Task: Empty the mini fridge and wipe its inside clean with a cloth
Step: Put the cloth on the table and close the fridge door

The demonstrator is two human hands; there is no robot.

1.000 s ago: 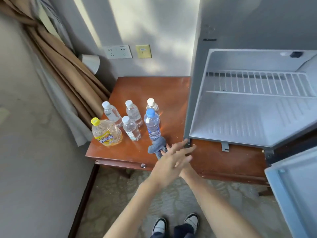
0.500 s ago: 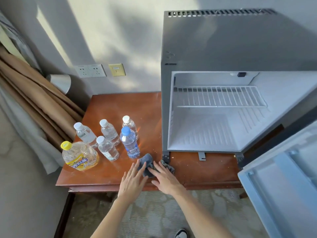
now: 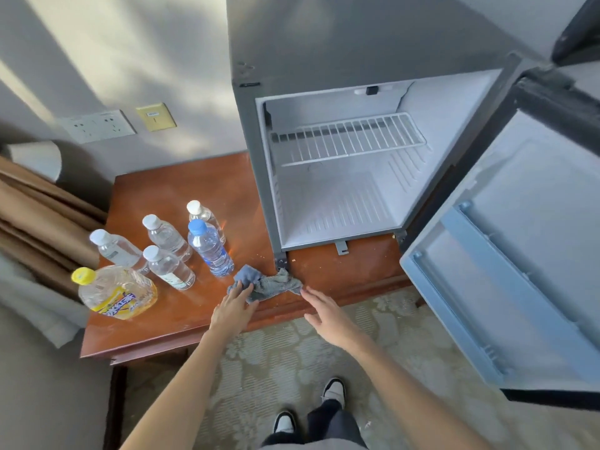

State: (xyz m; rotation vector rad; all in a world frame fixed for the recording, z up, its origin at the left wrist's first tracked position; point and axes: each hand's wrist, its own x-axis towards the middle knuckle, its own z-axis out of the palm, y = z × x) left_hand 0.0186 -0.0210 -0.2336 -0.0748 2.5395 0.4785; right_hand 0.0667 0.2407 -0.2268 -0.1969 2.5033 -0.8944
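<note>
A white double wall socket [image 3: 98, 125] and a brass-coloured switch plate [image 3: 156, 116] sit side by side on the wall, tan curtains [image 3: 35, 219] at left, patterned carpet [image 3: 292, 358] below.

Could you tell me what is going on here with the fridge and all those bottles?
A person is cleaning out the mini fridge, which stands open and empty apart from its wire shelf. Six bottles stand on the wooden table beside it. The left hand rests on the grey cloth; the right hand is spread open at its other end.

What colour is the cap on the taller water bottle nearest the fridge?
Blue; the water bottle's cap shows best in the head view, the only one.
</note>
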